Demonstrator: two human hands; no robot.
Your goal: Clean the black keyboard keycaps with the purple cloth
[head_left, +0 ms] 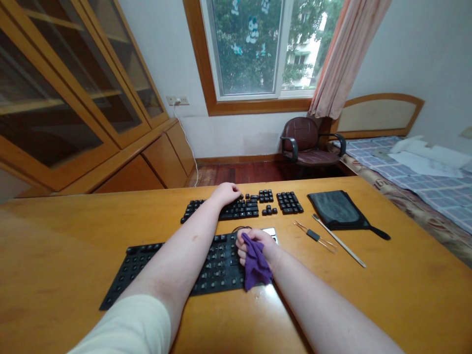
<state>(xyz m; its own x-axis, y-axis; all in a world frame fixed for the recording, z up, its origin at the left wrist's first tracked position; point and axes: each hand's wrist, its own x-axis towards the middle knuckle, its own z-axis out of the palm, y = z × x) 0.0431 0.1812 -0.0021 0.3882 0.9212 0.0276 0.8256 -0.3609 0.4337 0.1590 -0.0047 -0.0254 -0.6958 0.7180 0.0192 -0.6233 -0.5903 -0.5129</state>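
We are inspecting a wooden desk [354, 300] carrying a black keyboard [145, 275]. On it, the right hand [258, 248] is clamping a purple cloth [256, 263], apparently bunching it to bear on the keys. Ahead of that grip, the left hand [225, 194] is curling over loose black keycaps [239, 209]; we cannot tell whether it is gripping them. Right of the grip, a black handled pad [337, 209] and a wire keycap puller [313, 236] are lying apart.

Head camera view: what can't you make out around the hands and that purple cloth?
Head view:
Silver object: mostly hidden by the right hand, so its kind cannot be told.
Thin dark loop: partly hidden by the right hand and too small to identify.
Black keyboard: part hidden under the purple cloth.
Black keycaps: some hidden by the left hand; their legends are too small to read.
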